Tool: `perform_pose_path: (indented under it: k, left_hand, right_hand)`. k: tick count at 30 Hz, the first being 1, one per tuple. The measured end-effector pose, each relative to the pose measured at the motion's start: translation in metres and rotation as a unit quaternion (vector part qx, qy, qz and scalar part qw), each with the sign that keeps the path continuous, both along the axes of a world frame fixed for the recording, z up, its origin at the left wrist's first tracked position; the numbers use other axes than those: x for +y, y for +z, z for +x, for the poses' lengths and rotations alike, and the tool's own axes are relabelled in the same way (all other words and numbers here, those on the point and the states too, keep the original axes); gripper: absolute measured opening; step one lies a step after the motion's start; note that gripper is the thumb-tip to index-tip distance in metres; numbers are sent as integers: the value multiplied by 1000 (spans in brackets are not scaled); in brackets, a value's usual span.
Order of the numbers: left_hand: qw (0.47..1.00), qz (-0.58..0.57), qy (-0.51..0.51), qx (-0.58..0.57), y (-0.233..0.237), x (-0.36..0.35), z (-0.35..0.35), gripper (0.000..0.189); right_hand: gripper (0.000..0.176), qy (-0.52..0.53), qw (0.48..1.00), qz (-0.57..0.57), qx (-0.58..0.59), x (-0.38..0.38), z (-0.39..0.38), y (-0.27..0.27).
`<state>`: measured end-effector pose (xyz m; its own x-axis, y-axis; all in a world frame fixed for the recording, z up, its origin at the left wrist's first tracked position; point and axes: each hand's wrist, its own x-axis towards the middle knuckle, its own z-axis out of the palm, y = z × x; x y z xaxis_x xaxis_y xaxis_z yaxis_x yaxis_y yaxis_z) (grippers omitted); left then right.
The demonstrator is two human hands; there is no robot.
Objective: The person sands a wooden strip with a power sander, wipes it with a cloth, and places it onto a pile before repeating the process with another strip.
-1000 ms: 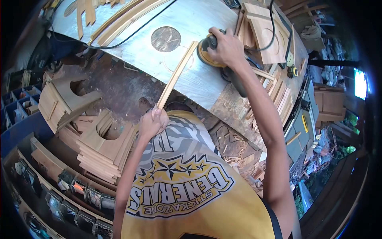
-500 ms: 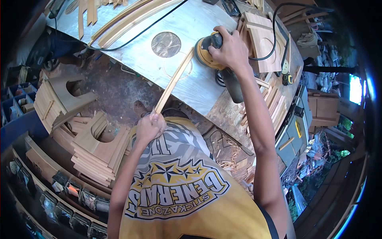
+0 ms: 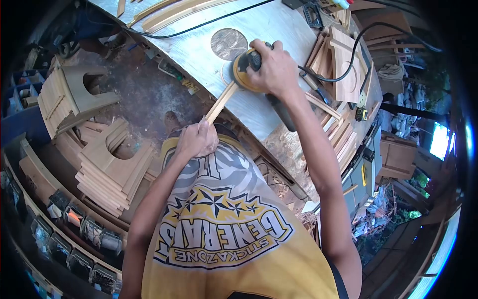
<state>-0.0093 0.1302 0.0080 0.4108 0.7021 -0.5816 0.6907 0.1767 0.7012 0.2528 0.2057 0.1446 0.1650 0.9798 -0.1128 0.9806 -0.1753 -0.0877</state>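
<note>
My left hand [image 3: 198,139] is closed around the near end of a narrow wooden strip [image 3: 222,102], close to my shirt. The strip slants up and away to the right, and its far end goes under the sander. My right hand [image 3: 275,67] grips the top of a yellow and black orbital sander [image 3: 242,73], whose pad sits over that far end. A dark dust canister [image 3: 283,113] sticks out from the sander's near side, below my right wrist. Both rest over a pale worktable [image 3: 254,112].
A black cord [image 3: 199,29] crosses the table's far side, and another [image 3: 356,50] loops at the right. Cut wooden panels [image 3: 112,169] are stacked at the lower left. Wood strips [image 3: 341,137] and a tape measure [image 3: 361,114] lie at right. Bins [image 3: 92,234] line the lower left.
The sander has moved down along the strip toward my left hand, covering more of it. My left hand still holds the near end. The whole view has shifted slightly.
</note>
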Motion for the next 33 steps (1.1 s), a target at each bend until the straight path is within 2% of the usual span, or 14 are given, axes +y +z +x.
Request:
perform_pose_path:
  k: [1,2,4,9,14,18,20,22,23,25,28,30,32,33]
  left_hand:
    - [999,-30,17,-18,0,2,3,83]
    - [999,-31,23,-19,0,2,5,83]
    - [998,-37,48,8,0,0,9,104]
    - [997,-51,61,1,-2,2,11,108]
    - [998,-50,18,43,-12,-1,6,108]
    - [997,-58,33,31,14,8,11,105]
    - [998,-48,43,15,9,6,10,104]
    - [998,-38,4,53,-6,8,8,89]
    - [998,-29,-2,49,-11,11,7,89]
    - [995,45,-78,38,1,4,9,71]
    - [993,48,-93,45,7,2,4,60]
    - [994,52,-86,43,17,-4,1,61]
    - [995,55,-72,48,19,-4,-3,62]
    - [995,42,-76,52,17,-6,-7,62]
  right_hand:
    - [55,-4,1000,-20,3,-6,-11,7]
    - [53,7,999,-33,20,-13,-19,6]
    - [50,37,998,-54,23,-27,-44,16]
    - [48,100,993,-34,60,-60,-81,12]
    - [46,76,995,-15,63,-56,-71,7]
    - [49,66,996,3,63,-67,-75,7]
    - [46,86,992,7,92,-79,-85,5]
    - [46,74,993,-4,87,-80,-88,6]
    - [45,69,994,0,88,-77,-84,7]
    - [45,49,996,9,76,-73,-69,10]
    - [49,22,998,7,58,-56,-36,6]
    - [52,-40,998,5,38,-44,-19,3]
    - [56,-130,990,-57,24,-24,3,8]
    - [56,-137,990,-40,4,-21,18,5]
